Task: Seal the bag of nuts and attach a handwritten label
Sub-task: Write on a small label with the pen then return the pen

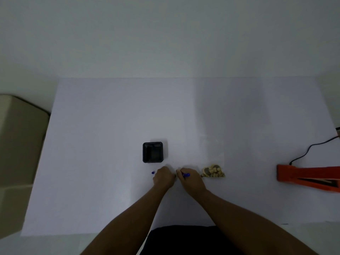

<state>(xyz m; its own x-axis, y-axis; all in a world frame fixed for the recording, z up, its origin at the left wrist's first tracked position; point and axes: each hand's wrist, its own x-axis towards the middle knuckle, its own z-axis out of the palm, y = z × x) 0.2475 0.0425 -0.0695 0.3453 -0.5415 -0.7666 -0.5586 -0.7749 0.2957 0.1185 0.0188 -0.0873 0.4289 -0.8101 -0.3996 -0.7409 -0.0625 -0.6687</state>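
A clear bag of nuts (213, 172) lies flat on the white table, its nuts bunched at the near end and its empty top reaching away from me. Just left of it, my right hand (190, 181) grips a blue pen (186, 175), tip pointing left. My left hand (163, 177) rests fingers-down right beside it, pressing on something white that I cannot make out. A small blue pen cap (153, 172) lies on the table left of my left hand.
A black square container (152, 152) stands just beyond my hands. An orange heat sealer (309, 178) with a black cable (311, 148) sits at the right edge. A beige box (18, 144) stands left of the table. A white wall rises behind.
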